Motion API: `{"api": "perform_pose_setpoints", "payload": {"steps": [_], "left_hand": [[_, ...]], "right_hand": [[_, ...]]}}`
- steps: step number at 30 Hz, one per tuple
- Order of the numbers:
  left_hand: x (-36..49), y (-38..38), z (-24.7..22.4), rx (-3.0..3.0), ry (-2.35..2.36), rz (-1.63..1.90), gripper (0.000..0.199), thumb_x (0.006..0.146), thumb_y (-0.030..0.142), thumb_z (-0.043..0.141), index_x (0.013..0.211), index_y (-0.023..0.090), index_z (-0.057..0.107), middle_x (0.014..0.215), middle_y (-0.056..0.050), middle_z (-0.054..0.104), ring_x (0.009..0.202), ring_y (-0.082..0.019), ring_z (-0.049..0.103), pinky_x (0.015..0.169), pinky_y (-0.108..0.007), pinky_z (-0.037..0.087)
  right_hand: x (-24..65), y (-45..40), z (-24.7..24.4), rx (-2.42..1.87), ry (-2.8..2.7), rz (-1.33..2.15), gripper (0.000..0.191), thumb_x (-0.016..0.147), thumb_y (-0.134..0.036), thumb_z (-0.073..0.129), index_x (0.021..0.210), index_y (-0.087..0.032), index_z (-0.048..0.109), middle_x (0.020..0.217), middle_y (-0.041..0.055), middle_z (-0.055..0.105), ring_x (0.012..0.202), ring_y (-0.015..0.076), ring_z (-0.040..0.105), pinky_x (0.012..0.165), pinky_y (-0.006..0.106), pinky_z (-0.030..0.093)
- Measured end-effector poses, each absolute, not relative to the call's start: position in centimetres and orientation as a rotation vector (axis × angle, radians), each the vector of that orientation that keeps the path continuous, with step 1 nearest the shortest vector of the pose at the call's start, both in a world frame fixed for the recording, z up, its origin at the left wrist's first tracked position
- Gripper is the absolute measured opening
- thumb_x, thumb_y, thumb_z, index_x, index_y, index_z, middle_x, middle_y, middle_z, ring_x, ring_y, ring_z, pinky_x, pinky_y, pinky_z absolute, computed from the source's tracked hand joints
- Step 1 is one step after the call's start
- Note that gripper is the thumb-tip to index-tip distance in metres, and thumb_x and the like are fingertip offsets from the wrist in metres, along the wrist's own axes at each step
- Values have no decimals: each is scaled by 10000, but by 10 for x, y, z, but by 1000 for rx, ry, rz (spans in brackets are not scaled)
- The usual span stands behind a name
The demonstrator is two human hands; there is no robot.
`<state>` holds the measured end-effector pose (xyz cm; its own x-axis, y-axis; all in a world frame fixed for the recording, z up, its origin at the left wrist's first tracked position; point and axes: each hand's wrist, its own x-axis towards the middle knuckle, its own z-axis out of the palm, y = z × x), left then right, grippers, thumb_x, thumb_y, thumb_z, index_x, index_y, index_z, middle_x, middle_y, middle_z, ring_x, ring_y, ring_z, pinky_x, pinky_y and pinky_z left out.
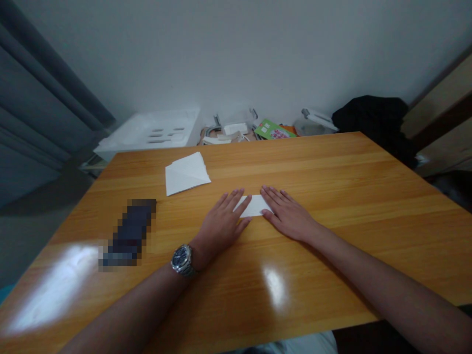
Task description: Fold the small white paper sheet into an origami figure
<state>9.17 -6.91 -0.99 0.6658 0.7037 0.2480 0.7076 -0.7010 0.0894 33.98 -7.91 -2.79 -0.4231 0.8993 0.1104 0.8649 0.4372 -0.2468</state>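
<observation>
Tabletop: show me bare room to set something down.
Widest: right side of the tabletop, from the right hand and forearm to the far and right edges. Another: between the forearms, down to the near edge. Crowded: the middle, left hand and right hand on the white strip; the left, with white sheets and a dark pixelated object.

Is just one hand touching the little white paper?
No: the left hand and the right hand both rest on the little white paper, one at each end.
</observation>
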Motion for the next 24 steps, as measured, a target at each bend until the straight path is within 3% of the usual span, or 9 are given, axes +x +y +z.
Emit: {"api": "perform_pose_setpoints", "payload": {"steps": [8,13,18,24], "left_hand": [[86,-66,-16,-2998,-1223,-449,543,1025,425,470,1514,192,431,1585,-127,418,1457,-261,409,1222,-451,340],[85,-62,-16,-3008,-1264,-482,594,1005,432,506,1521,152,412,1566,-131,444,1441,-257,426,1218,-424,356],[84,-55,-18,-3006,-1244,-538,570,976,455,557,1458,157,497,1495,-131,517,1363,-275,497,1177,-439,404],[84,-52,-17,-3016,-1236,-624,456,984,382,559,1396,187,562,1364,-124,588,1251,-267,551,1111,-442,457]], "right_hand": [[352,-68,-24,-1422,-2449,397,633,1056,-512,299,1598,-186,296,1630,119,337,1512,251,321,1244,501,261],[369,-59,-12,-1166,-2432,477,662,971,-510,555,1540,-201,417,1575,121,450,1472,260,393,1215,491,326],[379,-55,-13,-1062,-2451,535,480,914,-447,666,1355,-261,634,1484,97,560,1402,270,481,1178,496,375],[382,-52,-18,-1092,-2395,635,441,926,-448,648,1336,-286,652,1460,77,588,1387,259,505,1164,486,399]]}}
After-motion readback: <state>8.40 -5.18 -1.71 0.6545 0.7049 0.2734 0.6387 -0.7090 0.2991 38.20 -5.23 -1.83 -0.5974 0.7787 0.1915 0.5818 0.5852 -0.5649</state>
